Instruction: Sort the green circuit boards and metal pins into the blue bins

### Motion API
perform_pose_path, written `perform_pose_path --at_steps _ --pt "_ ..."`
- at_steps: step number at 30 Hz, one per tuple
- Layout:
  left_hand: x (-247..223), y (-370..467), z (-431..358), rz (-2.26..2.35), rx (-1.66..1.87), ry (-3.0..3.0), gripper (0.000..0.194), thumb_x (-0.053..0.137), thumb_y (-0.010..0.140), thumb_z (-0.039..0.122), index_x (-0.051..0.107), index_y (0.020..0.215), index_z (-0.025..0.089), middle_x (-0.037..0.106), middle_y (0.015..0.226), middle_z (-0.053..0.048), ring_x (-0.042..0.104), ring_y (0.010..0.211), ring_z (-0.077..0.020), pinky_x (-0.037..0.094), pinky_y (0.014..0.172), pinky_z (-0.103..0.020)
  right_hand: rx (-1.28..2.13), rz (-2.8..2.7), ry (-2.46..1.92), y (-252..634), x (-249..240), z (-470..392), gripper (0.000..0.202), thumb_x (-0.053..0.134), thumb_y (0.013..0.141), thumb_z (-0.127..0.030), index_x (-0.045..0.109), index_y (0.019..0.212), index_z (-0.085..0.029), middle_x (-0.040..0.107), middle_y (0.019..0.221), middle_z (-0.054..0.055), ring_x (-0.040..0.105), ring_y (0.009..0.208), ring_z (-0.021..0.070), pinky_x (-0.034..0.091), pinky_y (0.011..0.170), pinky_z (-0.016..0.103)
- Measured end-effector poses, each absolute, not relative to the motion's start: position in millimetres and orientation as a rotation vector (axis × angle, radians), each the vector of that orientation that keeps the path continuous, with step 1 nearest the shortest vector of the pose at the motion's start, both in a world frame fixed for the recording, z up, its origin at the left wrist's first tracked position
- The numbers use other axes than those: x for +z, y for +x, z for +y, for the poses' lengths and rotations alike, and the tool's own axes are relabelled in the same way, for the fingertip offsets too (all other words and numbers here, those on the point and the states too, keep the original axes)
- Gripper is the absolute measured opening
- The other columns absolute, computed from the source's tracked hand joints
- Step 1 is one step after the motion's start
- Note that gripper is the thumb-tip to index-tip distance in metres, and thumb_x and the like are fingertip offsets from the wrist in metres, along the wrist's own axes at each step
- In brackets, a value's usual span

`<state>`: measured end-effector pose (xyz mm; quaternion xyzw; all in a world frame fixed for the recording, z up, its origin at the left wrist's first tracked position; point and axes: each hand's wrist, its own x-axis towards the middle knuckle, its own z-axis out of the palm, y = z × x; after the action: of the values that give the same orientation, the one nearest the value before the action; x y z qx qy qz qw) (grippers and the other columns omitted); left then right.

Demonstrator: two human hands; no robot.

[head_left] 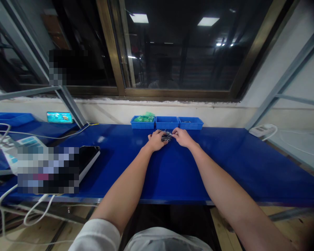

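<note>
A small heap of thin, dark and silvery metal pieces (166, 136) lies on the blue tabletop in front of the bins; their exact kind is too small to make out. My left hand (156, 140) rests against the heap's left side, its fingers apart and reaching over the pieces. At the right edge of the heap is my right hand (182, 136), thumb and fingertips drawn together in a pinch. Whatever sits between those fingertips is too small to name.
Behind the heap stand three blue bins: one with green plastic packets (144, 118), a middle bin (166, 122) and a right bin (190, 124) holding a few small pieces. A lit phone (59, 117), cables and a black-topped box (90, 157) are left. A power strip (263, 130) lies right.
</note>
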<state>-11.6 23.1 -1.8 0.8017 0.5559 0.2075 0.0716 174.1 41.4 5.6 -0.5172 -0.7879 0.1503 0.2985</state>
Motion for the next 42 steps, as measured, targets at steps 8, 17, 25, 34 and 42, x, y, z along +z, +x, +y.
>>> perform_pose_path --at_steps 8,17,25,34,42 --pt "7.3 -8.7 15.8 1.509 0.718 2.484 0.029 0.054 0.081 0.044 0.064 0.102 0.028 0.055 0.12 -0.004 0.045 0.116 -0.0245 0.031 0.093 -0.043 0.833 -1.956 -1.154 166.1 4.8 34.1 0.009 0.06 0.074 -0.02 0.055 0.08 -0.016 0.062 0.061 -0.001 0.059 0.059 0.012 0.043 0.059 0.023" --pt "15.8 -8.2 12.8 1.516 0.844 2.483 0.021 0.05 0.086 0.037 0.068 0.089 0.025 0.062 0.111 -0.002 0.05 0.108 -0.0203 0.028 0.093 -0.04 1.042 -1.792 -1.025 168.6 13.6 30.1 0.027 0.065 0.069 -0.041 0.057 0.071 -0.015 0.06 0.058 0.0 0.048 0.048 0.0081 0.037 0.05 0.021" --pt "21.5 -12.7 11.0 1.575 0.869 2.423 0.034 0.05 0.085 0.045 0.061 0.11 0.026 0.057 0.122 -0.005 0.046 0.116 -0.024 0.032 0.091 -0.038 1.021 -1.533 -1.158 180.6 8.4 41.3 0.035 0.063 0.066 -0.049 0.055 0.058 -0.015 0.055 0.051 0.0 0.043 0.043 0.0069 0.031 0.042 0.019" --pt "23.1 -20.7 16.3 1.776 0.855 2.266 0.026 0.048 0.084 0.03 0.06 0.107 0.026 0.054 0.124 -0.004 0.045 0.118 -0.0244 0.034 0.092 -0.04 0.784 -1.243 -1.2 209.4 3.6 69.5 0.053 0.059 0.066 -0.032 0.055 0.117 -0.019 0.064 0.11 0.009 0.06 0.076 0.0155 0.041 0.05 0.021" --pt "23.7 -30.9 25.7 1.901 0.791 2.186 0.025 0.051 0.08 0.032 0.065 0.1 0.026 0.065 0.108 -0.003 0.056 0.103 -0.0232 0.041 0.086 -0.037 0.571 -1.537 -1.413 201.0 -0.2 57.5 0.035 0.055 0.064 -0.018 0.066 0.097 -0.015 0.069 0.076 0.004 0.061 0.07 0.0162 0.046 0.07 0.028"
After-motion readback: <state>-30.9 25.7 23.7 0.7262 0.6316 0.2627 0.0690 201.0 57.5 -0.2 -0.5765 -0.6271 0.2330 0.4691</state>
